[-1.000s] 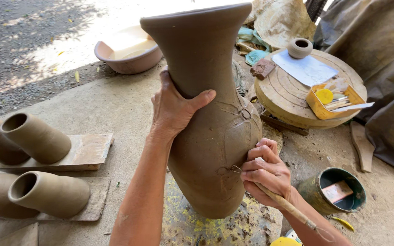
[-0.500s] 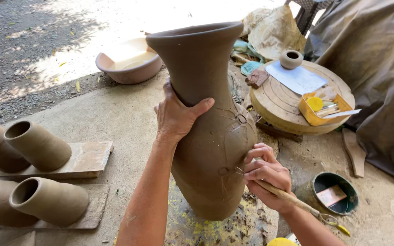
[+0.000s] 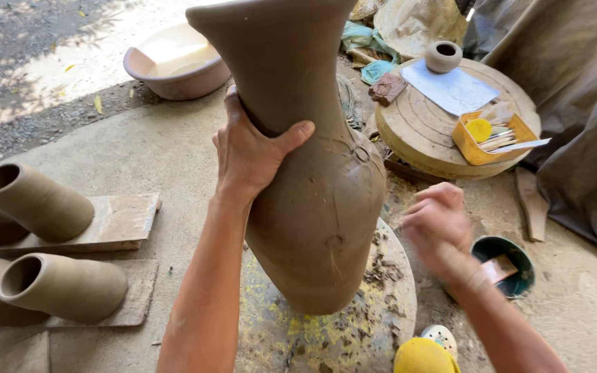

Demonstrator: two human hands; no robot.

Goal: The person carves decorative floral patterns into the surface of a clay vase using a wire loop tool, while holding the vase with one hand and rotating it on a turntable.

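Observation:
A tall unfired brown clay vase [image 3: 312, 173] leans on a round speckled turntable [image 3: 374, 318]. Thin raised lines and small knobs mark its belly. My left hand [image 3: 253, 152] clasps the vase where the neck meets the shoulder, thumb across the front. Off the vase and to its right, my right hand [image 3: 437, 224] is blurred by motion. Its fingers are curled around a thin wooden tool [image 3: 481, 275] that runs back along the wrist. Crumbs of clay [image 3: 381, 266] lie on the turntable between the vase and that hand.
Clay vessels [image 3: 43, 200] lie on wooden boards [image 3: 122, 221] at left. A pink basin [image 3: 174, 65] sits behind. At right, a wooden wheel [image 3: 423, 131] carries an orange tool tray [image 3: 495, 138], paper and a small pot [image 3: 443, 55]. A teal bowl [image 3: 509, 259] and a grey tarp [image 3: 582, 124] are nearby.
My right hand has pulled away from the vase's belly to the right and now blurs. The view has moved closer to the vase. My left hand stays on the neck.

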